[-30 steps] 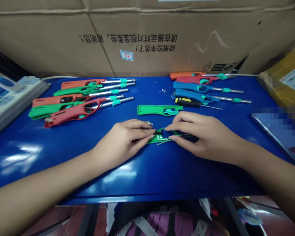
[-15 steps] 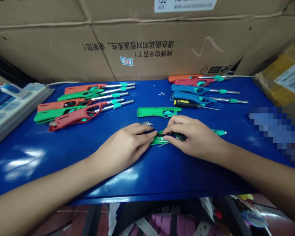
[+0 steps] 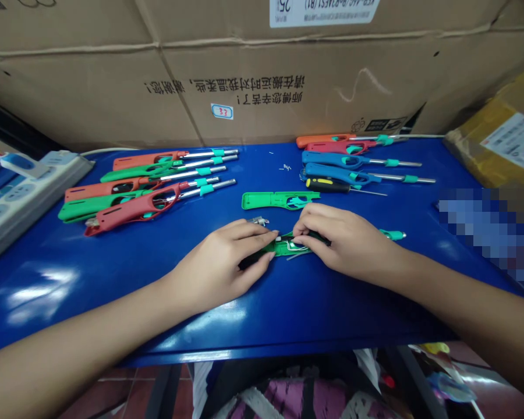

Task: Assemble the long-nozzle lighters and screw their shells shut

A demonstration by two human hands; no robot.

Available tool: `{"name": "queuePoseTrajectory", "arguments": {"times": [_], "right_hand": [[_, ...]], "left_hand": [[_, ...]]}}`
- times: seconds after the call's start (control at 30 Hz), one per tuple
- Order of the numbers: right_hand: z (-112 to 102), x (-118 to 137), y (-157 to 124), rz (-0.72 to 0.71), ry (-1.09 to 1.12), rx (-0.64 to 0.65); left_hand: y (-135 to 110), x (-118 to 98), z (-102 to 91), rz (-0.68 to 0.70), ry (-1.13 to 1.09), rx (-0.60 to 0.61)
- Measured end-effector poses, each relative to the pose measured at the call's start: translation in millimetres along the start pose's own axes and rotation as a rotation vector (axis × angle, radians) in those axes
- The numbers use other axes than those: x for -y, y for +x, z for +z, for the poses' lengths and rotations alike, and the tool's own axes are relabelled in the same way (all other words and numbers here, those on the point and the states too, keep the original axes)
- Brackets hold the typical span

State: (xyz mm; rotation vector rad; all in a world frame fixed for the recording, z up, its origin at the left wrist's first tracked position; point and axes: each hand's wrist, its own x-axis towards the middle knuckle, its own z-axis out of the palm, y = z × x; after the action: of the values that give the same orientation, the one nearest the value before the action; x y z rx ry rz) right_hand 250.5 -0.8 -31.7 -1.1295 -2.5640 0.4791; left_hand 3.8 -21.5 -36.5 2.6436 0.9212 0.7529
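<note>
An opened green lighter casing point(image 3: 283, 249) lies in front of me, with white wire and small dark parts inside it. My left hand point(image 3: 231, 251) grips its left end between thumb and fingers. Over its right part, my right hand point(image 3: 338, 240) is closed in a pinch at the inner parts; what its fingertips hold is hidden. The nozzle tip with a teal sleeve point(image 3: 393, 235) shows beyond my right hand. Just past my left fingers is a small clear and metal part point(image 3: 258, 221). The matching green casing half point(image 3: 266, 201), with a teal trigger piece, lies behind.
Several red and green lighters point(image 3: 131, 210) lie at the left. Blue lighters point(image 3: 338, 173) and red-orange ones point(image 3: 327, 141) are at the right, by a black-yellow screwdriver point(image 3: 327, 185). A power strip point(image 3: 21, 195) borders the left; a large cardboard box point(image 3: 253, 64) stands behind.
My left thumb has come away from the fingers toward the near side of the casing, baring more of its inside. My right hand stays pinched over the parts. The view has shifted slightly.
</note>
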Motion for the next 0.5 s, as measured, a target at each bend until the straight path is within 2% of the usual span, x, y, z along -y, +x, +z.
{"name": "queuePoseTrajectory", "arguments": {"times": [0.27,0.5], "right_hand": [[-8.9,2.9,-3.8,-0.158,-0.388,0.039],[-9.7,0.8,-8.9,-0.223,-0.474,0.057]], "left_hand": [[-1.3,-1.8,-1.0,0.004,-0.002,0.071],[-1.2,-1.9,-0.6,0.014,0.026,0.168]]}}
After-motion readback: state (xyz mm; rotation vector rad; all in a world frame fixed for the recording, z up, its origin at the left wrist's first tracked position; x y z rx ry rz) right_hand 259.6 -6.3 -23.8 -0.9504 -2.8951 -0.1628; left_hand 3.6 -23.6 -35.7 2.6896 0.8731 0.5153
